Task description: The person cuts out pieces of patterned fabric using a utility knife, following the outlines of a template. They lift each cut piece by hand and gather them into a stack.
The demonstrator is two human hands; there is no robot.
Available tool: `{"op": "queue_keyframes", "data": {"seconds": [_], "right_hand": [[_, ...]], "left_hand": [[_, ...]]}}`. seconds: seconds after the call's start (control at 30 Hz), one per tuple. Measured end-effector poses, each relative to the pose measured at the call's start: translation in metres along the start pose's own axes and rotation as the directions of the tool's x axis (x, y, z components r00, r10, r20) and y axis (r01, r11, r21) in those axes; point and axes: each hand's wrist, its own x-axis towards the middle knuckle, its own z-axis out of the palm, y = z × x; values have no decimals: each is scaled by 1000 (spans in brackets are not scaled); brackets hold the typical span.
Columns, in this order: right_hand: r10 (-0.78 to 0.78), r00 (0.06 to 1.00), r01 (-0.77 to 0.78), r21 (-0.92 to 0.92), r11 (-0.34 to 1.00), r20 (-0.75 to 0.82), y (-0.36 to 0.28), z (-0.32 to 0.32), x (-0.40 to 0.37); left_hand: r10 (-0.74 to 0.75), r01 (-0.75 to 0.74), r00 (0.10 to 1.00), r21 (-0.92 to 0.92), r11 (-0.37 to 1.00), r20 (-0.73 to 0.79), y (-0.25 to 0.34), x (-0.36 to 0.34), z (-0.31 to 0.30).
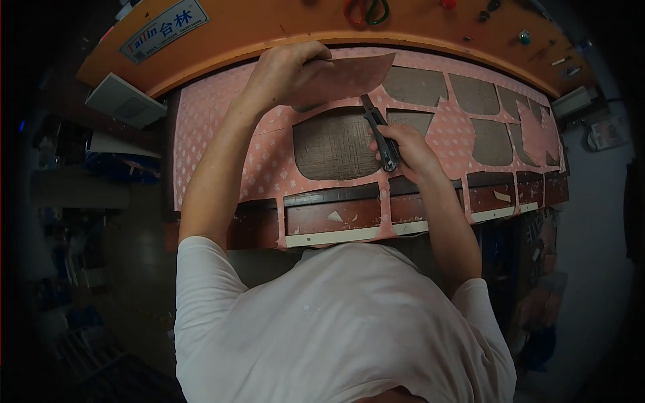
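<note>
A cut piece of pink fabric [356, 75] hangs raised from my left hand [285, 67], whose fingers are closed on its upper left edge. My right hand [411, 149] grips a black utility knife [381, 138], its tip pointing up and away from me. Beneath both hands lies a patterned pink fabric sheet [215, 134] with several rounded openings cut through it. The knife is just right of the largest opening, where the scratched brown board [336, 144] shows through. Part of the sheet behind the raised piece is hidden.
An orange ledge [282, 30] with a white-and-blue sign [164, 30] borders the far side. Green-and-red-handled scissors [366, 12] lie there. A cream strip [336, 236] runs along the table's near edge. Loose pink pieces [537, 134] rest at the right.
</note>
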Motion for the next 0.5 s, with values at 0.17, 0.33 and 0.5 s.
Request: {"op": "queue_keyframes", "data": {"seconds": [0.17,0.33,0.5], "right_hand": [[-14,1000,14,-17,1000,9,3,2,-1],[-11,999,10,12,1000,41,9,19,-7],[-43,999,43,51,998,3,12,30,-5]], "left_hand": [[26,-26,1000,7,1000,-12,0,1,0],[88,-88,994,1,996,-60,-3,2,-6],[91,-94,992,-28,995,-90,-8,-2,-7]]}}
